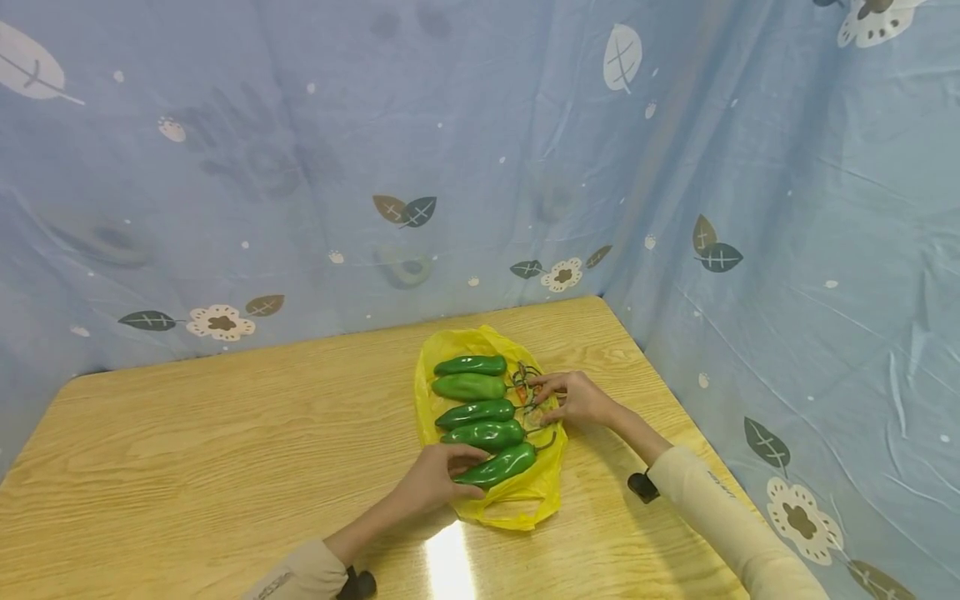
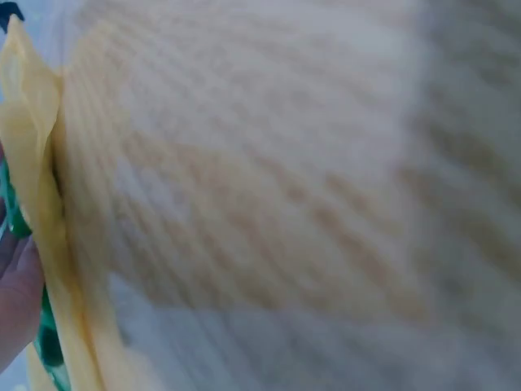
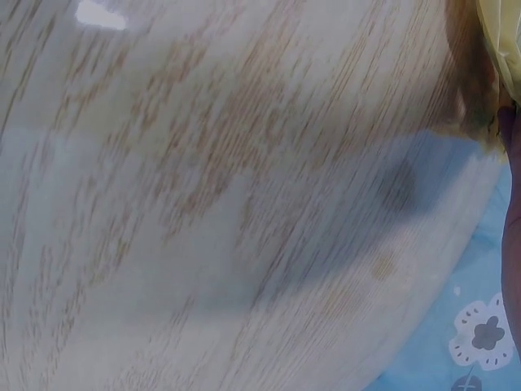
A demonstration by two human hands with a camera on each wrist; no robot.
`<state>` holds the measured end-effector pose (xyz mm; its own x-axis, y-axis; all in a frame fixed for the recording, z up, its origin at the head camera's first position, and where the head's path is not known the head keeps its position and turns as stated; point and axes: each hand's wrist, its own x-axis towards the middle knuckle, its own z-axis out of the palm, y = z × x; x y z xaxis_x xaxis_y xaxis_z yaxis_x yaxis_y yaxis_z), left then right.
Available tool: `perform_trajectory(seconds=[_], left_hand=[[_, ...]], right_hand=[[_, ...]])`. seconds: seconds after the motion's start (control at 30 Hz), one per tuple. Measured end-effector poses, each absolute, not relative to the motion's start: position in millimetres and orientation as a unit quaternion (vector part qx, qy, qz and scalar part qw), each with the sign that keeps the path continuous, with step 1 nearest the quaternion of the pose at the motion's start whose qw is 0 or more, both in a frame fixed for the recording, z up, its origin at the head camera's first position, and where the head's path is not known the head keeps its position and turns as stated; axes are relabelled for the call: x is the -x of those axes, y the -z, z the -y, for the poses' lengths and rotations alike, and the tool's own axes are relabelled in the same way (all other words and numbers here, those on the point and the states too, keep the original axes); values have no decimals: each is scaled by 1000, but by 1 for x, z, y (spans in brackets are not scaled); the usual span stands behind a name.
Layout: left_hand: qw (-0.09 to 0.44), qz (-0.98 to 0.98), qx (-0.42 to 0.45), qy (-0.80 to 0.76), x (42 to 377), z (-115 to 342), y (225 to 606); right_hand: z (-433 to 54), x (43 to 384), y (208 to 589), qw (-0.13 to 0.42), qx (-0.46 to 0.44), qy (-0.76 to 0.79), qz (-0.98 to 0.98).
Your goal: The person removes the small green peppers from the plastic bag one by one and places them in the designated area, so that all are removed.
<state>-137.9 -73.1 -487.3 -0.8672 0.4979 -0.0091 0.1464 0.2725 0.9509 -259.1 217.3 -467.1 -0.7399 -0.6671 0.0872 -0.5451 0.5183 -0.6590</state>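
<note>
Several long green peppers (image 1: 477, 412) lie side by side in a column on a spread yellow plastic bag (image 1: 510, 517). My left hand (image 1: 437, 477) grips the tip end of the nearest pepper (image 1: 498, 468), fingers over its far side and thumb on its near side. In the left wrist view, part of that hand (image 2: 18, 305) shows at the left edge beside green pepper skin and the bag. On the bag's right side, my right hand (image 1: 577, 398) reaches over a cluster of small dark and reddish pieces (image 1: 522, 385) by the stems, fingers and thumb spread apart.
The bag rests on a wooden table (image 1: 225, 450) near its right edge. A blue patterned cloth (image 1: 480, 150) hangs behind the table and along its right side. Bright glare (image 1: 450, 558) falls on the tabletop in front of the bag.
</note>
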Motion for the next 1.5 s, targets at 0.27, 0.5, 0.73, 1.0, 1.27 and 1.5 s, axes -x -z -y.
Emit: perform_trajectory(seconds=[0.27, 0.5, 0.73, 1.0, 1.27, 1.5], left_hand=[[164, -780, -177, -578, 134, 68, 485], [145, -781, -170, -584, 130, 61, 484], [111, -811, -179, -546, 131, 58, 485], [86, -828, -184, -523, 128, 67, 480], [58, -833, -189, -517, 122, 94, 458], [55, -842, -196, -501, 110, 112, 450]], right_hand=[[-216, 259, 469, 89, 350, 353, -863], [-217, 259, 470, 89, 346, 358, -863], [-216, 258, 468, 101, 336, 368, -861], [-215, 257, 469, 105, 327, 372, -863], [-216, 255, 471, 99, 337, 374, -858], [-218, 257, 473, 91, 350, 368, -857]])
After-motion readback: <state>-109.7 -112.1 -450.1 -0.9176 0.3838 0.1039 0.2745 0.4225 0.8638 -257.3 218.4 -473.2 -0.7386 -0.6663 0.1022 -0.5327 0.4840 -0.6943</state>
